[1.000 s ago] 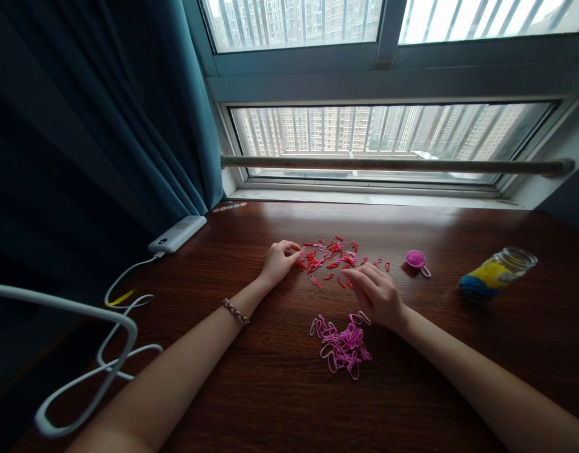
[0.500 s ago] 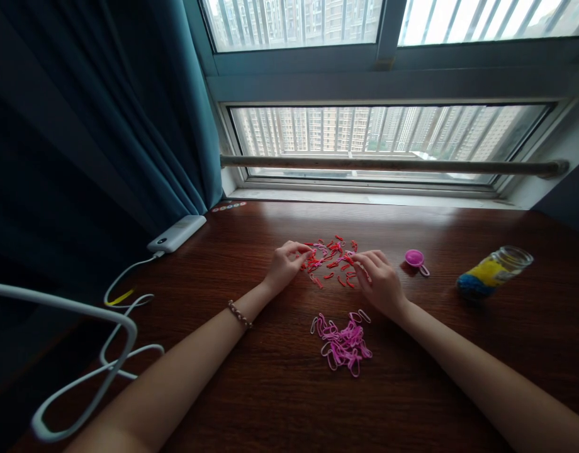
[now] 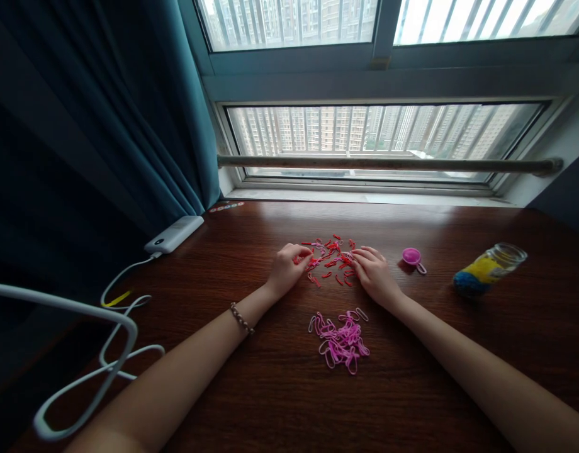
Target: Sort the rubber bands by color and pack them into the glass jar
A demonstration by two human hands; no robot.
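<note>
A loose scatter of red paper clips [image 3: 330, 264], with some pink ones mixed in, lies on the brown wooden table between my two hands. At its left edge, my left hand [image 3: 287, 269] has thumb and forefinger curled together. Red shows between those fingers, but whether a clip is pinched there is too small to make out. My right hand [image 3: 377, 277] rests at the right edge of the scatter. Its fingers are stretched out, and the fingertips touch the clips. Closer to me sits a separate heap of pink paper clips [image 3: 342, 343], which neither hand touches.
Right of my right hand lies a small pink scoop [image 3: 411, 257]. Beyond it a glass jar [image 3: 490, 269] with yellow and blue contents leans at a tilt. A white power bank [image 3: 175, 234] with a white cable [image 3: 124, 333] is at the left, by the blue curtain [image 3: 185, 138].
My left hand has curled its thumb and forefinger closer together. My right fingers have flattened slightly at the scatter's edge. The whole view has shifted a little; the pink heap looks unchanged.
</note>
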